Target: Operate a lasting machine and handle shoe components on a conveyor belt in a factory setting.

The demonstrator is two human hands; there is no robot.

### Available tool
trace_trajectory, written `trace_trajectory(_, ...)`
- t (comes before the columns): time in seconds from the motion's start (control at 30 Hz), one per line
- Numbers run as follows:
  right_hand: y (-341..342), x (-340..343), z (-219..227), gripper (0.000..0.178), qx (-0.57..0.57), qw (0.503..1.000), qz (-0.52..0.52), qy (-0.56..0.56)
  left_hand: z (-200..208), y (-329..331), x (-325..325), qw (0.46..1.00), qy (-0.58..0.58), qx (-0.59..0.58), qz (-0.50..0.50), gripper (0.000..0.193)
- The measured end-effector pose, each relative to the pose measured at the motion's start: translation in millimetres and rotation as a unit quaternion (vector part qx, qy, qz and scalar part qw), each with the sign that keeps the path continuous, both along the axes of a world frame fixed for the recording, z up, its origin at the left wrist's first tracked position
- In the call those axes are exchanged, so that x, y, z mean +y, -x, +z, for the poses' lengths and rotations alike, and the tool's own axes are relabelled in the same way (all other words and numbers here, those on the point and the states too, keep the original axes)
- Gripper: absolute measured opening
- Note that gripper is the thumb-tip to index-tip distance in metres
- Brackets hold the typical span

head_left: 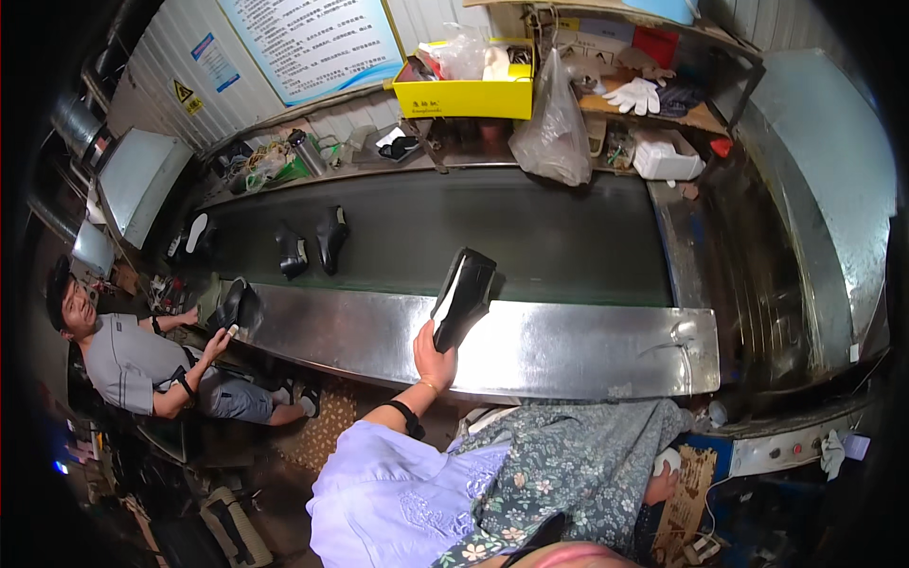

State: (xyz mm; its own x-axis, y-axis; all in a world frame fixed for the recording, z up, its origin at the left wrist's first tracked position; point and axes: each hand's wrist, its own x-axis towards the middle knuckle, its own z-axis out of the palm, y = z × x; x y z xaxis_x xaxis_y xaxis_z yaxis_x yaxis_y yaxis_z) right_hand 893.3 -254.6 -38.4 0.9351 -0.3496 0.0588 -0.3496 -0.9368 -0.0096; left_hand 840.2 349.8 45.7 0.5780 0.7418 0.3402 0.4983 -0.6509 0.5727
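Note:
Over the front metal ledge [568,346], my left hand [436,360] is closed around the lower end of a black boot [466,295]. The boot tilts up toward the belt, and a pale strip shows along its side. Down at the right, beside my floral apron [578,464], my right hand [662,485] is partly hidden. Its fingers are curled at a small white thing [668,461] whose kind I cannot make out, near a brown cardboard piece [696,492].
A dark conveyor belt [407,241] runs beyond the ledge, carrying black shoes [331,239] at left. A seated co-worker [151,364] handles a black shoe [239,305] there. Behind the belt are a yellow box [464,97], a hanging plastic bag [557,128] and a white container [668,156].

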Motion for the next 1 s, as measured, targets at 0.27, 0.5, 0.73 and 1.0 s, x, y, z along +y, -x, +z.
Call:
trace_trajectory(0.27, 3.2, 28.2, 46.4, 0.042, 0.013, 0.998, -0.036, -0.039, -8.3, 0.8, 3.7, 1.0, 0.01, -0.002, 0.002, 0.066)
trace_trajectory(0.5, 0.6, 26.4, 45.3, 0.043, 0.012, 0.997, -0.029, -0.065, -7.8, -0.7, -0.6, 1.0, -0.025, -0.015, -0.004, 0.06)
trace_trajectory(0.73, 0.8, 18.0, 28.5, 0.04, -0.02, 1.0, 0.005, -0.015, -7.1, 0.6, -2.6, 1.0, -0.028, -0.013, -0.001, 0.059)
trace_trajectory(1.0, -1.0, 13.4, 25.3, 0.043, -0.034, 0.998, 0.013, -0.045, -6.0, 5.1, -3.0, 0.999, -0.019, -0.019, -0.02, 0.065)
